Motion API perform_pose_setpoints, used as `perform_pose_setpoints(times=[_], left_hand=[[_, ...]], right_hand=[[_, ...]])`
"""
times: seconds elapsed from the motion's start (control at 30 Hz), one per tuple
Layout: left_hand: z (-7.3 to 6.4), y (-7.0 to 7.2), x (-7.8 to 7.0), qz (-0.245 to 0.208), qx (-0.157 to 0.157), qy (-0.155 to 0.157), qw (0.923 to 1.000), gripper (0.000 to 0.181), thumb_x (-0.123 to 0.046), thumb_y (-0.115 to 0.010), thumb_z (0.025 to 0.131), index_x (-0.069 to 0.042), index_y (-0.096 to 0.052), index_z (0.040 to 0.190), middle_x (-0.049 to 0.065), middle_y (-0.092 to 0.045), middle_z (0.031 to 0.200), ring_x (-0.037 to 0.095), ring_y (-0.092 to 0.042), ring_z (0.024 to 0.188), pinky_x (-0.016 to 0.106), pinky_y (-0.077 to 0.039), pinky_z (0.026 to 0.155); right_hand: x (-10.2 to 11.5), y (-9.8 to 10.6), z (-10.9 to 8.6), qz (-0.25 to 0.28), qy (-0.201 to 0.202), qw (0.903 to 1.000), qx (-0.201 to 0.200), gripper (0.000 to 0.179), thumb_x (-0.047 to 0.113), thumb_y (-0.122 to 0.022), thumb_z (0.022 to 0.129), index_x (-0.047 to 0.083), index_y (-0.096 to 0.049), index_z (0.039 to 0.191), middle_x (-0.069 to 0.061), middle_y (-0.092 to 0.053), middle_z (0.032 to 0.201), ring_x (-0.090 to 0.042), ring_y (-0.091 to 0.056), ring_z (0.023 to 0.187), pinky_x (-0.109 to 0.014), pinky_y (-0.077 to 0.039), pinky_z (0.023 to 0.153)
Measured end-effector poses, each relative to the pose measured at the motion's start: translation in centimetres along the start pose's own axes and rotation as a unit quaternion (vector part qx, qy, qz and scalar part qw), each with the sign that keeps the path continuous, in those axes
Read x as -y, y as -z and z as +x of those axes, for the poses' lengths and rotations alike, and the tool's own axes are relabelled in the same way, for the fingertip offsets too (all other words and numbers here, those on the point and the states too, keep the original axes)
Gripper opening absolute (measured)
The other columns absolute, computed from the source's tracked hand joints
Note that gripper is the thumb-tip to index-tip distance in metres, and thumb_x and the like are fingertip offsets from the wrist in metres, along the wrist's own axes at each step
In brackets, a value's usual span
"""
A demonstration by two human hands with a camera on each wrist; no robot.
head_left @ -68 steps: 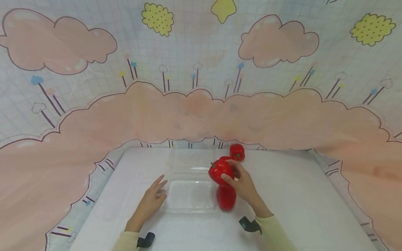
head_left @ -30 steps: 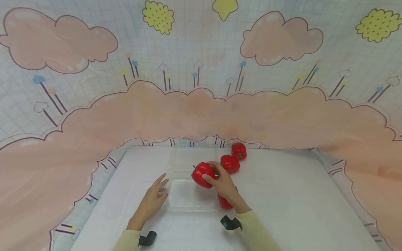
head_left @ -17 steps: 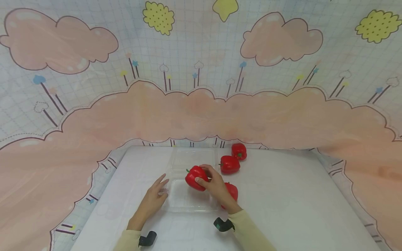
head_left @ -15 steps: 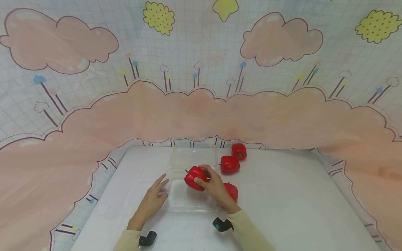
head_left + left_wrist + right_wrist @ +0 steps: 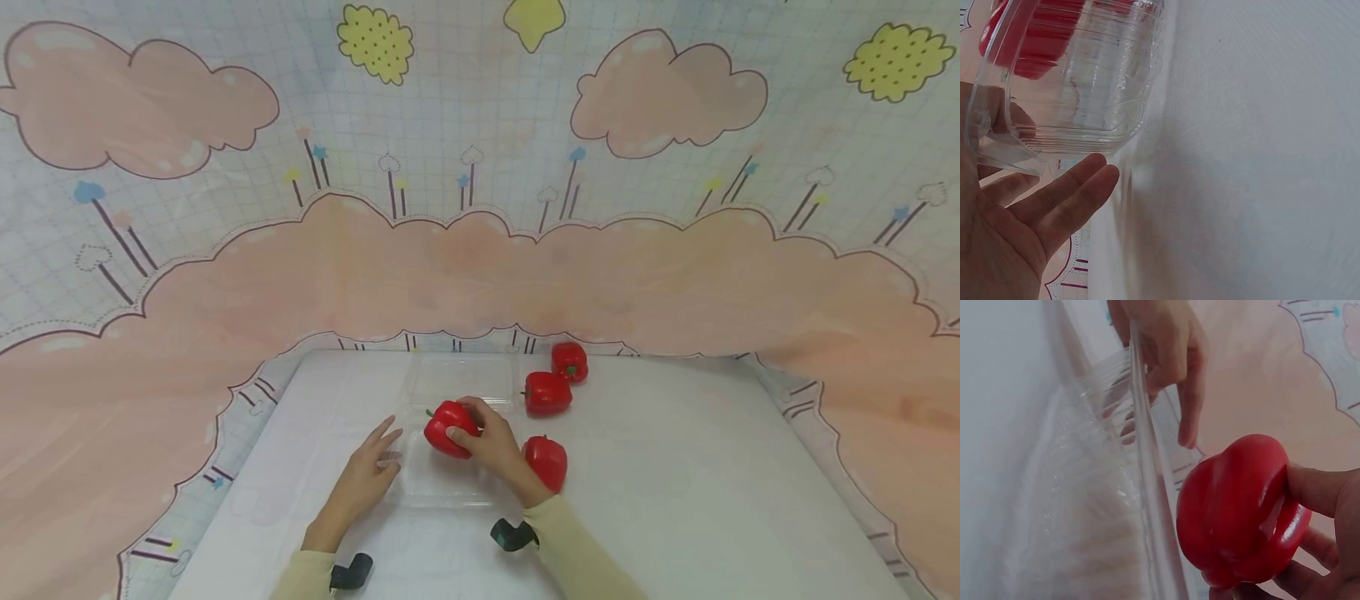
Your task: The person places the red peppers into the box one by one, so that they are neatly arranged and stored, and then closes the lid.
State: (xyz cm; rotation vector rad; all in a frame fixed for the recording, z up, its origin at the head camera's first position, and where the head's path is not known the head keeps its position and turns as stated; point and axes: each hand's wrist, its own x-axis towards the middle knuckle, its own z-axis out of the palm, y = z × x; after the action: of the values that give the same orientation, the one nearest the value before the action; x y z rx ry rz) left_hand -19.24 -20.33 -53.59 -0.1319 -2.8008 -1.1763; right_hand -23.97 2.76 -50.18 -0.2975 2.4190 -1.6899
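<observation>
My right hand (image 5: 491,442) grips a red bell pepper (image 5: 450,429) between thumb and fingers, above a clear plastic clamshell box (image 5: 450,502) with its lid (image 5: 461,379) folded back. In the right wrist view the bell pepper (image 5: 1235,509) appears beside the box's rim (image 5: 1147,462), apart from the bottom. At the left edge of the box, my left hand (image 5: 362,477) has its fingers spread and mostly straight. The left wrist view shows those fingers (image 5: 1079,194) against the box wall (image 5: 1094,94); part of the hand shows through the plastic.
To the right of the box one red bell pepper (image 5: 546,462) lies near my right forearm. Farther back are a second bell pepper (image 5: 547,393) and a third bell pepper (image 5: 570,362), close together. The white table (image 5: 675,467) meets a patterned cloth backdrop (image 5: 480,275).
My right hand has carried the bell pepper leftward from the peppers at the right to over the box. The pepper near my forearm has come into fuller view. My left hand has stayed in place.
</observation>
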Motion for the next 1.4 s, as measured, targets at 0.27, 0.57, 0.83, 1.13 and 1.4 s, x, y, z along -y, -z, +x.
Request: perform_pose_setpoints(times=[0.27,0.57,0.83,1.13,1.4], left_hand=[[0.0,0.0,-0.1,0.005,0.0,0.003,1.0,0.053,-0.004,-0.057,0.089,-0.005,-0.05,0.142,0.01,-0.036,0.158,0.033,-0.066,0.115,0.045,-0.057,0.093],[0.0,0.0,-0.1,-0.007,0.004,0.005,1.0,0.054,-0.004,-0.057,0.089,-0.005,-0.051,0.142,0.009,-0.036,0.158,0.032,-0.066,0.114,0.045,-0.057,0.093],[-0.2,-0.2,0.2,-0.005,0.005,0.0,1.0,0.053,-0.004,-0.057,0.088,-0.005,-0.052,0.141,0.008,-0.036,0.158,0.031,-0.066,0.115,0.044,-0.057,0.093],[-0.2,0.0,0.1,-0.014,0.001,-0.003,0.9999,0.053,-0.004,-0.058,0.088,-0.004,-0.052,0.14,0.008,-0.037,0.158,0.031,-0.067,0.112,0.043,-0.057,0.093],[-0.2,0.1,0.2,-0.017,-0.004,-0.013,0.9998,0.052,-0.004,-0.058,0.087,-0.004,-0.053,0.139,0.009,-0.037,0.158,0.031,-0.068,0.111,0.044,-0.057,0.092]], right_hand=[[-0.4,-1.6,0.4,-0.026,-0.005,0.9997,-0.002,0.055,0.028,-0.074,0.086,0.024,-0.053,0.137,-0.007,-0.059,0.137,-0.029,-0.055,0.123,-0.045,-0.058,0.093],[-0.2,-3.0,0.5,-0.055,-0.027,0.998,-0.014,0.057,0.028,-0.076,0.084,0.026,-0.053,0.136,-0.003,-0.06,0.134,-0.025,-0.056,0.121,-0.044,-0.057,0.095],[-0.7,-3.9,0.9,-0.075,-0.027,0.9967,-0.016,0.055,0.028,-0.076,0.084,0.026,-0.053,0.135,-0.003,-0.06,0.132,-0.023,-0.057,0.117,-0.045,-0.058,0.093],[-0.7,-4.1,1.1,-0.122,-0.012,0.992,-0.029,0.049,0.027,-0.074,0.086,0.023,-0.058,0.132,-0.003,-0.06,0.124,-0.021,-0.057,0.112,-0.043,-0.057,0.091],[-0.6,-4.1,1.2,-0.124,0.01,0.991,-0.048,0.036,0.021,-0.072,0.087,0.022,-0.062,0.121,-0.001,-0.062,0.119,-0.02,-0.059,0.11,-0.041,-0.056,0.092]])
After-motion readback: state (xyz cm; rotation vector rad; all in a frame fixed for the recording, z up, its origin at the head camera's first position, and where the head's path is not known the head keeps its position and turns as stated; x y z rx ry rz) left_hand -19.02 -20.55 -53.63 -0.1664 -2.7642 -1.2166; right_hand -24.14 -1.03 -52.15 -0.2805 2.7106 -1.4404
